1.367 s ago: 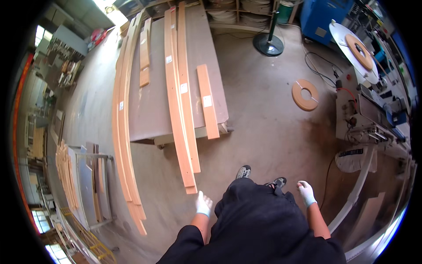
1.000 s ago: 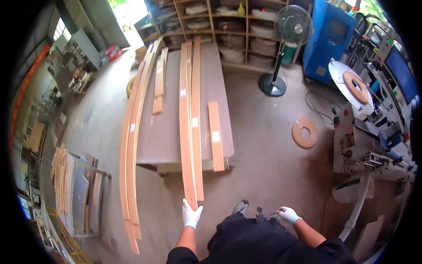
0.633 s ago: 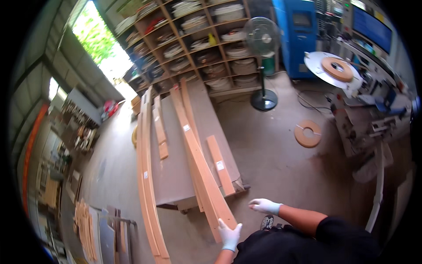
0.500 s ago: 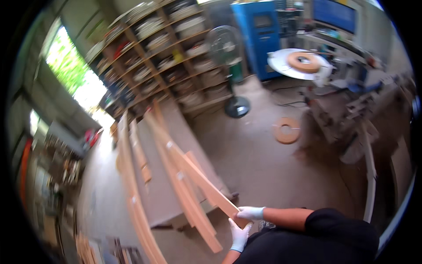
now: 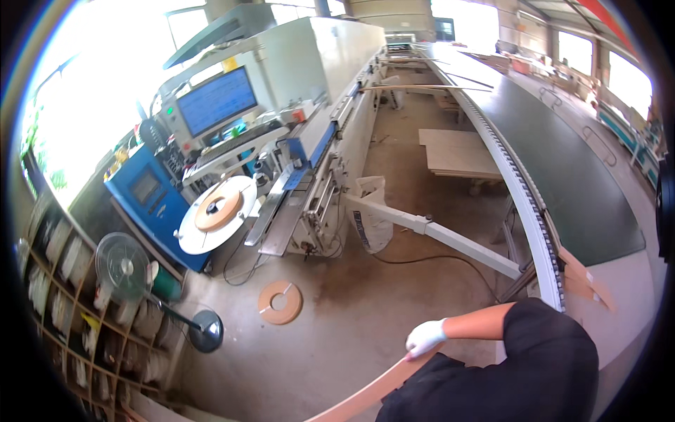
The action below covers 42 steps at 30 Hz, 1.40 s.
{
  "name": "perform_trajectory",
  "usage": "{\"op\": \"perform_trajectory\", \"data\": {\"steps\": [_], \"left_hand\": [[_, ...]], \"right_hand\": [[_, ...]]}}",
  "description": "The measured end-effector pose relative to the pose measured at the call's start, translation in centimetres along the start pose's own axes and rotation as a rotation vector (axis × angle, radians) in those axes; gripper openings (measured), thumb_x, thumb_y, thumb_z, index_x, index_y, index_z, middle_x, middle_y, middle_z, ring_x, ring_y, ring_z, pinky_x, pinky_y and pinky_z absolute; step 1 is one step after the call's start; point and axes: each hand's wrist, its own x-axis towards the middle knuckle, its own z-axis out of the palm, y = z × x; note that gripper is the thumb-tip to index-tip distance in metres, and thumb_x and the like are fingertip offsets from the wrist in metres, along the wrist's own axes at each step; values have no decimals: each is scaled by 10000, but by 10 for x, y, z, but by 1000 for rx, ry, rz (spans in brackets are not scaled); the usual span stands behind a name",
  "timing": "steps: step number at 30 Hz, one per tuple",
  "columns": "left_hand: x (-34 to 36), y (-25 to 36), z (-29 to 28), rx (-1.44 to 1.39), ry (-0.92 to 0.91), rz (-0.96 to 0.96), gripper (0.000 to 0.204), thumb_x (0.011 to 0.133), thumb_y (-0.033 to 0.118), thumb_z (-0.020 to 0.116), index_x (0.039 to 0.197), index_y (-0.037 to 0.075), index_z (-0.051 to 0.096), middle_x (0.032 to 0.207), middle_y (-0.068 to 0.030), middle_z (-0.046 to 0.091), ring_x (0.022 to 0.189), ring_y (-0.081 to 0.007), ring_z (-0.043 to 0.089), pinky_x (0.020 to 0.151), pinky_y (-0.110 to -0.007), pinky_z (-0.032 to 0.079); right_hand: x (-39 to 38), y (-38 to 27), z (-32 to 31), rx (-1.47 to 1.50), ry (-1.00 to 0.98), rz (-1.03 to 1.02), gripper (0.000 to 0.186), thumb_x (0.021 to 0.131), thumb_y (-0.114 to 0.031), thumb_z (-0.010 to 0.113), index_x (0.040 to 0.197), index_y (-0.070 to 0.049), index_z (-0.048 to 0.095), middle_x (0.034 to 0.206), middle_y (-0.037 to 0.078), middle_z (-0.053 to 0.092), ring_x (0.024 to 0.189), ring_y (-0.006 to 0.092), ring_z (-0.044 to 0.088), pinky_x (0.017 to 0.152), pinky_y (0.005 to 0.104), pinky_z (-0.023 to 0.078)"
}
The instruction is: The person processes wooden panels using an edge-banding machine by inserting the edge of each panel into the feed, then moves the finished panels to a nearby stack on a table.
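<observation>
My right hand, in a white glove, is closed around a long, flat wooden strip by its end. The strip runs down and to the left from my fingers, along my dark shirt, and leaves the picture at the lower edge. My left hand is out of the picture.
A roll of brown edge banding lies on the floor ahead, near a standing fan. Beyond stands a long machine with a monitor and a white disc carrying another roll. A roller conveyor runs along the right, with wooden pieces beside it.
My view has swung right, from the table of wooden strips and the shelves to the machine and conveyor. My right hand still grips the strip; my left hand has left the picture.
</observation>
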Motion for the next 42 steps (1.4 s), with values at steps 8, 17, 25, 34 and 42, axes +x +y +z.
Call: {"op": "perform_trajectory", "data": {"steps": [8,17,25,34,42], "left_hand": [[-28,-80,44,192,-301,-155,630,1001,567,355,1403,96,468,1354,-77,553,1262,-258,488,1117,-457,324],[-174,-171,277,51,-653,-553,408,977,298,584,1255,5,526,1197,-138,601,1140,-269,566,1037,-437,438],[-143,-284,397,-1,-716,-634,412,942,350,588,1201,34,534,1114,-154,623,1040,-333,602,980,-497,467],[-169,-473,415,477,-659,-837,432,909,335,651,1258,107,538,1278,-89,600,1195,-276,560,1046,-465,410],[-185,-531,426,691,-994,-1236,617,941,566,564,1374,132,491,1380,-56,537,1320,-230,470,1089,-492,365]], "right_hand": [[-71,49,-51,-301,399,10,546,850,-575,606,1159,-125,627,1007,112,696,929,311,667,792,444,515],[-162,43,-99,-299,713,134,721,589,-327,783,1237,-86,583,969,108,653,904,320,625,782,453,463],[-278,145,-59,-241,800,416,628,527,-250,761,1086,-36,572,900,176,608,836,427,573,772,513,447],[-320,269,-53,-119,742,790,640,530,-135,818,1114,-39,573,1030,183,614,1026,408,553,953,479,411],[-268,316,-163,-6,146,1115,612,614,-224,829,1156,-18,634,1126,216,658,1160,369,575,1031,448,436]]}}
